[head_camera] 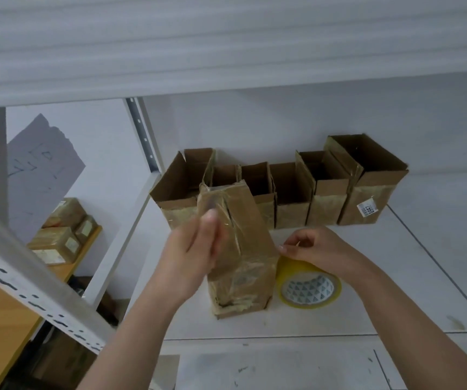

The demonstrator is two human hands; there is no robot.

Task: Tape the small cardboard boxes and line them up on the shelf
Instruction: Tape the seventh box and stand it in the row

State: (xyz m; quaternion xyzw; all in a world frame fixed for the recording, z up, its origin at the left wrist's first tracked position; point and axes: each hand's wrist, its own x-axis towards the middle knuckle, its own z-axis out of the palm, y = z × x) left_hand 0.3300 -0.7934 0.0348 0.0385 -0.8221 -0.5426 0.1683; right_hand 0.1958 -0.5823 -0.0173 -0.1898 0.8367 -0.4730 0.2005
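A tall brown cardboard box point(243, 249), wrinkled with clear tape, stands on the white shelf point(395, 277) in front of me. My left hand point(195, 251) lies against its left side with straight, blurred fingers touching the taped top. My right hand point(314, 246) pinches the loose end of tape at the box's right edge, above a yellow tape roll point(309, 285) lying flat beside the box. Behind stands a row of several open cardboard boxes point(291, 192) against the back wall.
A white upper shelf spans the top of the view. A perforated metal upright point(38, 299) crosses at the lower left. Beyond it, taped parcels point(60, 235) lie on a wooden surface. A labelled box point(367, 192) ends the row on the right.
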